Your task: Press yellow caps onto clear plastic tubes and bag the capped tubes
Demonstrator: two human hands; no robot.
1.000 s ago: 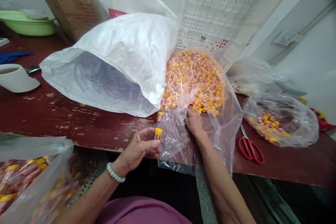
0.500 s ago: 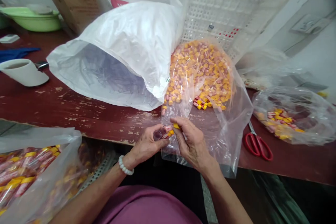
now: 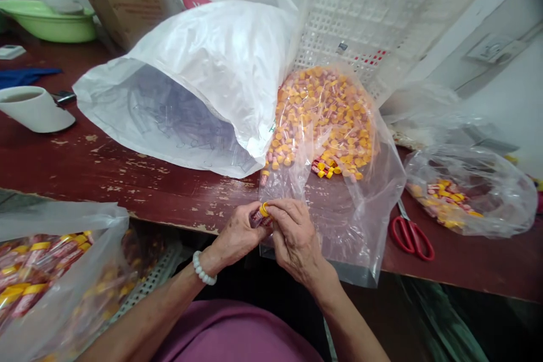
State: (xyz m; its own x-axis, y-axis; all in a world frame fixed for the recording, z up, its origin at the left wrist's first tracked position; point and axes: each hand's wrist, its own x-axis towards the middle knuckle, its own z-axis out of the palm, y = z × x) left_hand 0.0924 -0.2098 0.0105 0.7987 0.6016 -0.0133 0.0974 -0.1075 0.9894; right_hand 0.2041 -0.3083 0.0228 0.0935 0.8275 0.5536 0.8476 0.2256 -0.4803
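Note:
Wrapped round a small clear plastic tube (image 3: 255, 219) with a pink-and-white printed piece inside, my left hand (image 3: 238, 233) is closed and wears a white bead bracelet (image 3: 203, 269). My right hand (image 3: 294, 235) pinches at a yellow cap (image 3: 264, 210) sitting at the tube's mouth; whether it is fully seated I cannot tell. Its curled lower fingers hide whatever may be in the palm. Just beyond both hands lies a clear plastic bag (image 3: 356, 226) with many small pink rolls with yellow caps (image 3: 326, 119) in it.
A white sack (image 3: 220, 51) of clear tubes gapes at the left. Red-handled scissors (image 3: 411, 237) and another bag of capped rolls (image 3: 509, 192) lie right. At lower left is a bag of capped tubes (image 3: 38, 254). A white cup (image 3: 38, 116) stands far left; a white crate (image 3: 360, 11) is behind.
My right hand has moved left to my left hand. The yellow cap, held apart from the tube before, is now at the tube's mouth with the printed piece inside.

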